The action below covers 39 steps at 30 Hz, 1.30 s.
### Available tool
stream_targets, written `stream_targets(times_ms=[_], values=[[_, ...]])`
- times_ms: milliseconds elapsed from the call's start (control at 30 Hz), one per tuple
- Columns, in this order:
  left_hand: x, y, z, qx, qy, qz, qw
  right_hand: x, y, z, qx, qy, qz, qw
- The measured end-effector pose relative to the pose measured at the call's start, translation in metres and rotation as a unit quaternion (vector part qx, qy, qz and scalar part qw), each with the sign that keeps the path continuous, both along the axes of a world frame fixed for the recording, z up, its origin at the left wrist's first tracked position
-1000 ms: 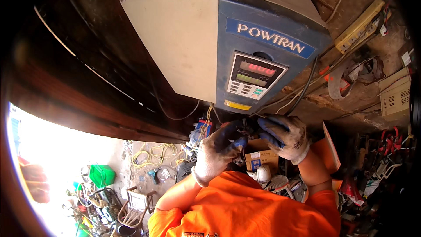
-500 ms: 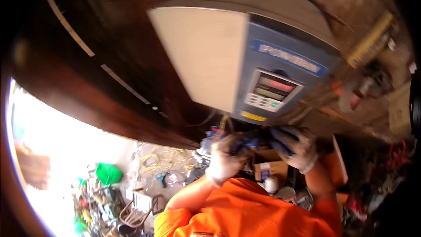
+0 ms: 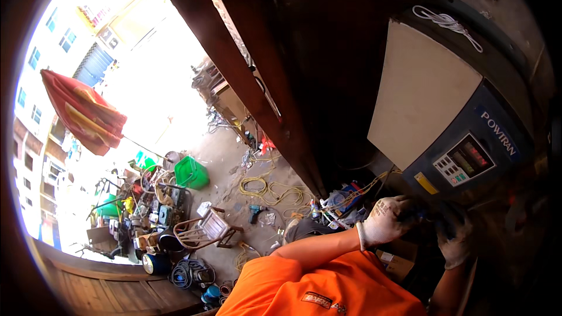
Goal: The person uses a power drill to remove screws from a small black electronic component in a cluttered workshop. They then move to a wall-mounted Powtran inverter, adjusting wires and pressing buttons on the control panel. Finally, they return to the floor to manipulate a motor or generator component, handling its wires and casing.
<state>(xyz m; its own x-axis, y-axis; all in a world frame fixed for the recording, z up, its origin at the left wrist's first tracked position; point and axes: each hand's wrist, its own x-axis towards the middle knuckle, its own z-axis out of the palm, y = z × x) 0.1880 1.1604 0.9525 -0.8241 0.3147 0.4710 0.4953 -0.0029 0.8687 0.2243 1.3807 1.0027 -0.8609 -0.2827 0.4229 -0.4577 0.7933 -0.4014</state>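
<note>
My left hand (image 3: 386, 217), in a white work glove with dark fingers and palm, is closed just below the control unit. Beside it, my right hand (image 3: 455, 239), in a matching glove, has its fingers curled towards the left one. A small bluish spot shows between the fingertips, but shadow hides what they hold. Above the hands is the box-shaped control unit (image 3: 427, 90), with a beige side and a dark blue front. Its keypad panel (image 3: 463, 160) has a lit red display. A yellow cable (image 3: 377, 181) runs near the unit's lower edge.
White cord (image 3: 448, 22) lies bundled on the unit. On the floor at left are a wooden chair (image 3: 211, 228), a cordless drill (image 3: 256, 213), yellow cable coils (image 3: 254, 186) and a green bucket (image 3: 191, 172). A cardboard box (image 3: 397, 264) sits below my hands. A red umbrella (image 3: 88, 114) stands outside.
The view has swung left, so the control unit and both hands now appear farther right. More of the floor and outdoors shows. The hands remain close together below the unit.
</note>
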Motion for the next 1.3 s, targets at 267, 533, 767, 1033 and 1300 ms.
stream_targets(times_ms=[267, 533, 767, 1033, 1300], values=[[0.003, 0.003, 0.002, -0.025, -0.019, -0.009, 0.999, 0.001, 0.007, -0.002, 0.019, -0.011, -0.005, 1.0], [0.002, 0.006, -0.01, -0.059, -0.043, -0.03, 0.997, 0.003, 0.007, -0.003, 0.032, -0.014, -0.015, 0.999], [0.003, 0.01, -0.02, -0.052, -0.058, -0.036, 0.996, 0.0, 0.005, 0.001, 0.049, -0.023, -0.007, 0.999], [0.002, 0.011, -0.024, -0.035, -0.041, -0.033, 0.998, -0.005, 0.005, -0.001, 0.044, -0.033, 0.003, 0.998], [0.004, 0.01, -0.022, -0.014, -0.061, -0.035, 0.997, -0.008, 0.004, -0.002, 0.052, -0.027, 0.012, 0.998]])
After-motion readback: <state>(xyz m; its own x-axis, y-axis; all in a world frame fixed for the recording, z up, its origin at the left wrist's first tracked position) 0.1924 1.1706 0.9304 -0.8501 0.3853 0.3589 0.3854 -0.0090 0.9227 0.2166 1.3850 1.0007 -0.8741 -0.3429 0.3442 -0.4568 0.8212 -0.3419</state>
